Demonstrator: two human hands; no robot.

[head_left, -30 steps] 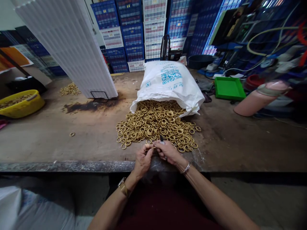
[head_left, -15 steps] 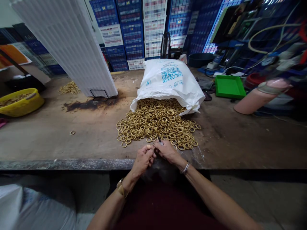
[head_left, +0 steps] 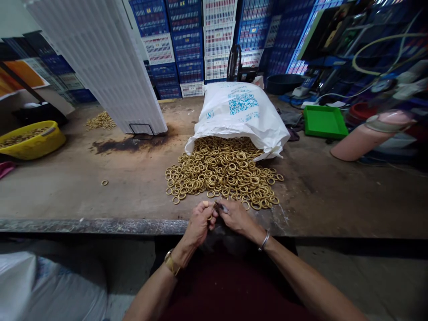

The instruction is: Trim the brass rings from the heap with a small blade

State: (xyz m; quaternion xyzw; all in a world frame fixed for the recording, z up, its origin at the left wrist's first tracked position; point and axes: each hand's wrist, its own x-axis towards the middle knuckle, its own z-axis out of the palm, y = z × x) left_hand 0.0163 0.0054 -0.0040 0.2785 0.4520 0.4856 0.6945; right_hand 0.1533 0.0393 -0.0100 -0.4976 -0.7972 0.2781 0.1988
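Note:
Gold-coloured rings (head_left: pixel 224 174) spill in a heap from the mouth of a white sack (head_left: pixel 244 109) onto the brown table. At the table's front edge, my left hand (head_left: pixel 200 221) is closed on a gold ring (head_left: pixel 210 218), partly hidden by the fingers. My right hand (head_left: pixel 239 218) meets it from the right, its fingers wrapped round a small dark tool (head_left: pixel 220 207) whose tip touches the ring area. A single loose ring (head_left: pixel 104 183) lies well to the left of the heap.
At the left stand a yellow basin (head_left: pixel 33 141) of rings, a small ring pile (head_left: pixel 100 121) and a tall white panel (head_left: pixel 133 93) in a wire stand. A green tray (head_left: pixel 325 121) and pink bottle (head_left: pixel 357 140) are at the right; crates (head_left: pixel 187 44) rise behind.
The dark tool in my right hand has tipped down toward my left fingers, and the ring there now shows. The whole view has shifted slightly.

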